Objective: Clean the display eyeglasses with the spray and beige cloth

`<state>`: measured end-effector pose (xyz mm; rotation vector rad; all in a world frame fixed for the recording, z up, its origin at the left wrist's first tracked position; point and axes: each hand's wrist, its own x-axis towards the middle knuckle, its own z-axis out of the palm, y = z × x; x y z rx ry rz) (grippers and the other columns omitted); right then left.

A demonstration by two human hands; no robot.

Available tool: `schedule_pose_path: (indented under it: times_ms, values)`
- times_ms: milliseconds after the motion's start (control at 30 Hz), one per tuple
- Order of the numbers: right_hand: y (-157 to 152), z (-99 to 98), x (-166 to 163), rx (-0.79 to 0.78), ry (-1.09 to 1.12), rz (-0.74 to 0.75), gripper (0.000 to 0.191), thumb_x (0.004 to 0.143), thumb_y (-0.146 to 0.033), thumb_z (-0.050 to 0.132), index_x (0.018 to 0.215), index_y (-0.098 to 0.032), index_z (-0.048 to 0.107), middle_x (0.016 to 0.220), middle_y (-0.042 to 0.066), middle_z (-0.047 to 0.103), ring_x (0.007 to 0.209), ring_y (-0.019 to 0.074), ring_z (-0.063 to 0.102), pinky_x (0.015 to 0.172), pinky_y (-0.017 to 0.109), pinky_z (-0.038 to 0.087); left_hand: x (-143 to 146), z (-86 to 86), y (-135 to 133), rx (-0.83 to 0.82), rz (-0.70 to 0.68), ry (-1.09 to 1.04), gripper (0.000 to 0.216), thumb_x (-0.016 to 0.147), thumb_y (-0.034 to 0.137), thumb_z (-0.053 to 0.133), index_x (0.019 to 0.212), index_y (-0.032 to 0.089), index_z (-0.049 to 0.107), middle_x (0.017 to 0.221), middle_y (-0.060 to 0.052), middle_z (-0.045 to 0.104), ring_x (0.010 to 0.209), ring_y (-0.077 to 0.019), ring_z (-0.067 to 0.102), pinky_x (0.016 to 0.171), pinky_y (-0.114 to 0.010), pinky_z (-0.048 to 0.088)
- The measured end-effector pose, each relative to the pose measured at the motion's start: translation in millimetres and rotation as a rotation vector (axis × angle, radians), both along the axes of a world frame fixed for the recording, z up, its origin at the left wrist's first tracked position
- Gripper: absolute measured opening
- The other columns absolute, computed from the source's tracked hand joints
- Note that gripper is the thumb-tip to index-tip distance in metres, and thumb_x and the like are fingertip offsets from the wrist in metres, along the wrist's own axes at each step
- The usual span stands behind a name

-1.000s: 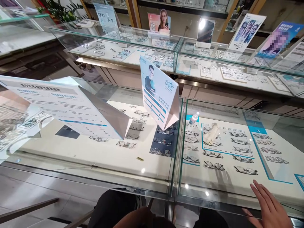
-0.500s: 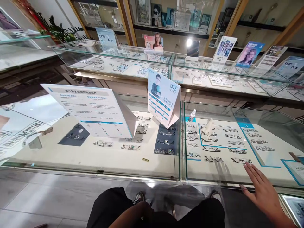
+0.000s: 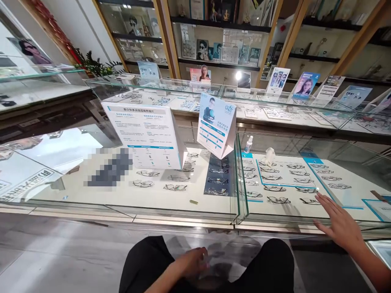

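Note:
My right hand (image 3: 340,221) lies flat and open on the glass top of the right display case (image 3: 305,211), fingers spread, over rows of eyeglass frames (image 3: 277,200). My left hand (image 3: 192,263) is low by my lap, near my dark trousers, with fingers curled; whether it holds anything is unclear. A small spray bottle (image 3: 248,144) and a crumpled cloth (image 3: 269,155) rest on the glass further back.
Two folded paper signs stand on the left case: a large white one (image 3: 146,136) and a smaller blue-and-white one (image 3: 217,124). A second row of glass counters (image 3: 214,91) with placards runs behind, and wall shelves stand beyond. Grey floor lies at lower left.
The view has tilted up and pulled back, showing more of the shelves. My right hand slid a little forward on the glass. My left hand has come into view by my lap.

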<state>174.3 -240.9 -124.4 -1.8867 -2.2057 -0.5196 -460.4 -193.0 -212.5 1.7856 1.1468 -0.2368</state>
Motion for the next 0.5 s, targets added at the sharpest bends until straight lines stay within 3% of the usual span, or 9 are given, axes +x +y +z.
schedule_pose_path:
  times_ms: [67, 133, 200, 267, 333, 400, 433, 500]
  values:
    - [1.2, -2.6, 2.5, 0.025, 0.003, 0.013, 0.087, 0.103, -0.06, 0.056, 0.174, -0.016, 0.032, 0.172, 0.016, 0.051, 0.157, 0.0385, 0.052, 0.129, 0.051, 0.042, -10.9, 37.7, -0.3, -0.086, 0.065, -0.196, 0.037, 0.094, 0.054, 0.067, 0.123, 0.033, 0.073, 0.114, -0.001, 0.079, 0.107, -0.0275, 0.075, 0.094, -0.039, 0.055]
    - [2.4, -5.6, 5.5, 0.041, 0.019, 0.034, 0.087, 0.103, -0.059, 0.056, 0.175, -0.017, 0.031, 0.172, 0.016, 0.051, 0.156, 0.04, 0.053, 0.129, 0.053, 0.042, -24.0, 88.2, 7.5, -0.081, 0.171, -0.447, 0.037, 0.097, 0.056, 0.064, 0.124, 0.033, 0.073, 0.107, -0.001, 0.078, 0.103, -0.0246, 0.072, 0.095, -0.037, 0.055]
    - [3.5, -8.2, 8.6, 0.055, 0.053, 0.054, 0.09, 0.101, -0.058, 0.059, 0.177, -0.021, 0.028, 0.172, 0.015, 0.051, 0.155, 0.0416, 0.053, 0.129, 0.055, 0.043, -42.1, 138.2, 28.8, 0.125, 0.384, -0.597, 0.033, 0.1, 0.057, 0.063, 0.108, 0.027, 0.075, 0.101, -0.004, 0.074, 0.095, -0.023, 0.068, 0.091, -0.037, 0.055]
    - [4.5, -9.9, 11.1, 0.055, 0.105, 0.06, 0.095, 0.097, -0.06, 0.061, 0.178, -0.03, 0.022, 0.176, 0.008, 0.046, 0.157, 0.0426, 0.051, 0.128, 0.06, 0.044, -67.9, 175.6, 66.1, 0.471, 0.609, -0.627, 0.033, 0.096, 0.057, 0.067, 0.097, 0.024, 0.073, 0.095, -0.006, 0.07, 0.091, -0.0231, 0.066, 0.091, -0.038, 0.054]
    - [5.4, -10.4, 12.5, 0.038, 0.161, 0.049, 0.1, 0.092, -0.063, 0.061, 0.178, -0.042, 0.013, 0.18, -0.005, 0.034, 0.158, 0.0428, 0.048, 0.128, 0.066, 0.044, -101.4, 195.0, 115.0, 0.828, 0.864, -0.641, 0.033, 0.09, 0.053, 0.075, 0.102, 0.023, 0.071, 0.104, -0.007, 0.071, 0.099, -0.0248, 0.067, 0.096, -0.04, 0.054]
    - [6.2, -10.0, 12.3, 0.017, 0.202, 0.032, 0.104, 0.088, -0.064, 0.061, 0.176, -0.049, 0.008, 0.18, -0.016, 0.025, 0.158, 0.043, 0.047, 0.127, 0.07, 0.044, -138.1, 198.7, 165.2, 1.121, 1.134, -0.61, 0.046, 0.085, 0.042, 0.078, 0.125, 0.023, 0.065, 0.134, -0.012, 0.066, 0.12, -0.0283, 0.066, 0.107, -0.043, 0.053]
    - [6.7, -9.7, 11.7, 0.015, 0.217, 0.024, 0.105, 0.086, -0.064, 0.061, 0.176, -0.051, 0.007, 0.179, -0.019, 0.023, 0.157, 0.0431, 0.048, 0.127, 0.07, 0.044, -155.1, 196.9, 187.3, 1.155, 1.214, -0.565, 0.056, 0.082, 0.037, 0.08, 0.133, 0.023, 0.062, 0.148, -0.016, 0.059, 0.129, -0.0304, 0.062, 0.114, -0.046, 0.05]
    - [7.6, -9.0, 9.6, 0.026, 0.234, -0.002, 0.107, 0.082, -0.066, 0.062, 0.174, -0.053, 0.009, 0.176, -0.022, 0.025, 0.155, 0.0418, 0.052, 0.125, 0.068, 0.047, -182.2, 190.6, 221.0, 1.007, 1.252, -0.575, 0.067, 0.078, 0.031, 0.081, 0.14, 0.022, 0.057, 0.159, -0.02, 0.052, 0.144, -0.0337, 0.054, 0.124, -0.051, 0.042]
